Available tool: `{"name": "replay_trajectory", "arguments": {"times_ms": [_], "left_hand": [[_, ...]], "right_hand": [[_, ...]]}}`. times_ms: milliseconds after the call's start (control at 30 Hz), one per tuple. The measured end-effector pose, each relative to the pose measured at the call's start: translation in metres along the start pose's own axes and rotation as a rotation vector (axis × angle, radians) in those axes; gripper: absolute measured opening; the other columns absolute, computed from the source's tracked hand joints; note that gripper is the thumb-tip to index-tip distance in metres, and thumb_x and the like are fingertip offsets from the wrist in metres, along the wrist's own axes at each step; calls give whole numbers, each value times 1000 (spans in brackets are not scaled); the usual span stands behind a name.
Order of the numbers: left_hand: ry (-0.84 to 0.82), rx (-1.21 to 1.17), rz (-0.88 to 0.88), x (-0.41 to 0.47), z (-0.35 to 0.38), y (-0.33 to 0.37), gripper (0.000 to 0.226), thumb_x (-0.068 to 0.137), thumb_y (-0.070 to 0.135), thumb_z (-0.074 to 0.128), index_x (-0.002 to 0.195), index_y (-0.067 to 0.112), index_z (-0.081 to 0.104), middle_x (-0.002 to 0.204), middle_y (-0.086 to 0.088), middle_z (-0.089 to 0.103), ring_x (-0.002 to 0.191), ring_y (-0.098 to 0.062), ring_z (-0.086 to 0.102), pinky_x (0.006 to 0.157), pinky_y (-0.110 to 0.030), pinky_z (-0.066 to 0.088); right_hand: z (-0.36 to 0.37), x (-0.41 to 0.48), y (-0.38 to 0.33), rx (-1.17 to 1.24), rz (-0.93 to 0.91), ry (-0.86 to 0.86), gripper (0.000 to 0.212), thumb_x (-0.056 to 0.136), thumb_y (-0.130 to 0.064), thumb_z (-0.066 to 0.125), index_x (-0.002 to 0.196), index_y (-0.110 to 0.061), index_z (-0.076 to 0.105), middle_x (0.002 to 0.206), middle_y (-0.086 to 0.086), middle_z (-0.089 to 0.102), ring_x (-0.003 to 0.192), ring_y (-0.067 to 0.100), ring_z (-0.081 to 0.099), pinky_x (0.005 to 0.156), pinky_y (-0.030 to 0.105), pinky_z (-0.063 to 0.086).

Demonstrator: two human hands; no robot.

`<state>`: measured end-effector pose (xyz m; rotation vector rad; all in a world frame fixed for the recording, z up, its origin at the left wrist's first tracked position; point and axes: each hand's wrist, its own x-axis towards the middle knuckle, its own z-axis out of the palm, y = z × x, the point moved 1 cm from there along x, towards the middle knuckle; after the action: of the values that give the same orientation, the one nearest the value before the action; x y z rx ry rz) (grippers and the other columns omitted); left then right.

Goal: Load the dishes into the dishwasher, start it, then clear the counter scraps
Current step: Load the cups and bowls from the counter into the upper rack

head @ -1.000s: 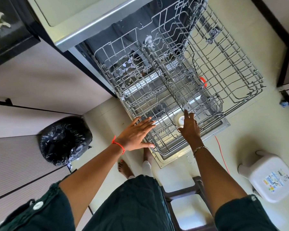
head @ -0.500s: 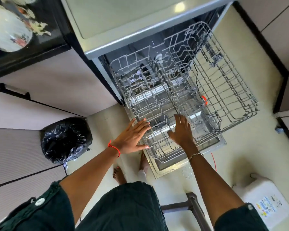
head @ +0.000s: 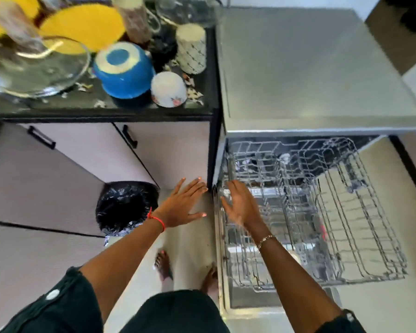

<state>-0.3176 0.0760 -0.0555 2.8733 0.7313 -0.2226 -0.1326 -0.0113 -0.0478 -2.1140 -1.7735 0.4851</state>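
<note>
Dishwasher rack (head: 334, 212) pulled out, empty; dishes (head: 124, 68) sit on bench (head: 202, 102) upper left. Left hand (head: 180, 205), right hand (head: 241, 205) fingers spread, holding nothing. Loading not begun.

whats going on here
A person stands at the open dishwasher with its rack pulled out, no dishes in it. Both hands hold nothing: the left hand over the floor, the right hand over the rack's left edge. The blue bowl, white bowl and scraps sit on the counter.
</note>
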Motion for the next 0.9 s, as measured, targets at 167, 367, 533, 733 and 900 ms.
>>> {"name": "replay_trajectory", "arguments": {"times_ms": [167, 367, 533, 733, 900], "left_hand": [[155, -3, -103, -15, -37, -65, 71, 91, 53, 46, 148, 14, 27, 158, -2, 18, 147, -18, 1, 111, -36, -20], [276, 6, -197, -24, -80, -141, 68, 93, 50, 47, 146, 13, 29, 157, -2, 19, 147, -18, 3, 116, -40, -12], [381, 22, -249, -34, -110, -201, 67, 92, 50, 47, 146, 15, 29, 156, 2, 21, 147, -15, 1, 117, -41, -9], [461, 40, -301, -58, -131, -263, 68, 92, 52, 46, 146, 15, 30, 157, -1, 21, 147, -15, 3, 118, -43, -7], [533, 12, -358, -77, -147, -304, 66, 92, 50, 50, 145, 15, 33, 155, 0, 25, 147, -15, 6, 118, -45, -3]], "right_hand": [[-22, 55, -56, 20, -135, 123, 35, 87, -14, 59, 118, 4, 57, 110, 19, 59, 105, 34, 54, 93, 39, 43], [-46, 120, -116, 11, -255, 236, 27, 82, -6, 63, 107, 5, 63, 98, 19, 63, 93, 35, 60, 81, 40, 50], [-59, 172, -157, 10, -287, 309, 21, 83, -6, 62, 102, 4, 64, 98, 20, 64, 95, 36, 61, 82, 40, 51], [-69, 226, -206, 9, -349, 412, 15, 86, -7, 59, 98, 1, 63, 95, 16, 63, 92, 31, 59, 80, 36, 48], [-74, 269, -249, 46, -390, 436, 18, 86, -8, 60, 101, 2, 63, 98, 16, 63, 96, 31, 60, 77, 36, 50]]}}
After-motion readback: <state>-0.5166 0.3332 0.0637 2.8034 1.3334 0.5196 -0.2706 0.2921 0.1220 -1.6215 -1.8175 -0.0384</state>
